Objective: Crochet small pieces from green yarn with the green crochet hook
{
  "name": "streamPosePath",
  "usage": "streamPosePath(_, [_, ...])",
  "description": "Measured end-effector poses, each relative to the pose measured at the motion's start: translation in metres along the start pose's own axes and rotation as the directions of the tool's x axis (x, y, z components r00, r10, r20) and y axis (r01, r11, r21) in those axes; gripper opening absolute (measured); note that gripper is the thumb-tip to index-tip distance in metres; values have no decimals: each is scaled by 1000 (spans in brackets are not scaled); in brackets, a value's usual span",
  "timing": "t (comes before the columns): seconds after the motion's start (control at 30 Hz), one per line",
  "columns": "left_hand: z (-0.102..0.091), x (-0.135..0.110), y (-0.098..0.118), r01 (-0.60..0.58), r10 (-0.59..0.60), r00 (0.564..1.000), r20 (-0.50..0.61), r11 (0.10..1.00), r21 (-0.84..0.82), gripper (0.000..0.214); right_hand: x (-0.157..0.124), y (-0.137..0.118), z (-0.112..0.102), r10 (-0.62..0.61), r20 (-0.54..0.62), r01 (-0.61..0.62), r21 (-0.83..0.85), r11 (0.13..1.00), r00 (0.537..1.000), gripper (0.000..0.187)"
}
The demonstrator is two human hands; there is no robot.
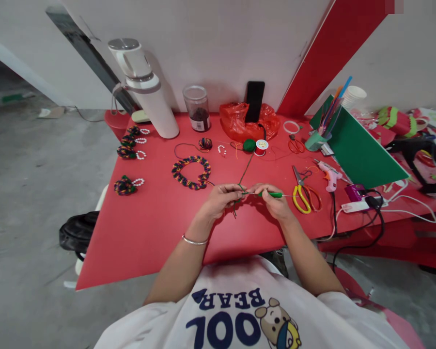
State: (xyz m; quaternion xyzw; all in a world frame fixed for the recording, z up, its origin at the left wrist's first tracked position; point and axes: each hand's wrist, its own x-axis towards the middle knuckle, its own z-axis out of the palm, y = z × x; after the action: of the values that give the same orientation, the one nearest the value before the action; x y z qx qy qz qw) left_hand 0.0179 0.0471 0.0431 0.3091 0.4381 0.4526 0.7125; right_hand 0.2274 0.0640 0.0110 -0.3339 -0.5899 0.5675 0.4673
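My left hand (221, 198) is closed in a pinch on a strand of dark green yarn (245, 170) that runs back to a green yarn ball (249, 145). My right hand (272, 198) grips a crochet hook with a green handle (275, 195), its metal tip pointing left into the yarn between my hands. Both hands hover just above the red table (145, 228), near its front edge. A multicoloured crocheted ring (191, 172) lies to the left of my hands.
Yellow-handled scissors (301, 194) and a pink glue gun (330, 176) lie to the right. A white flask (145, 87), a jar (197, 107), a red bag (240, 121) with a phone (255, 101) stand at the back. Small crocheted pieces (125, 185) lie left; a green board (359, 148) right.
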Motion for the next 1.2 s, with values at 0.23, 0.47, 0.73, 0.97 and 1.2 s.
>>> streamPosePath(0.23, [0,-1,1,6,-6,1000,-8,1000,6,25,2,-5,-6,-13,106,14,-6,1000,994,29])
streamPosePath(0.47, [1,-1,0,-9,9,1000,-21,1000,-16,28,4,-11,-10,-8,138,26,-134,991,990,30])
streamPosePath(0.73, [3,-1,-3,-64,65,997,-42,998,14,24,3,-19,-7,-32,161,68,-221,973,986,29])
streamPosePath(0.97, [1,3,-7,-111,119,991,-66,987,119,18,2,-26,0,-65,161,113,-310,944,985,25])
streamPosePath(1.2, [0,6,-10,-137,142,987,-72,988,75,30,-1,-28,15,-253,149,294,-496,817,956,16])
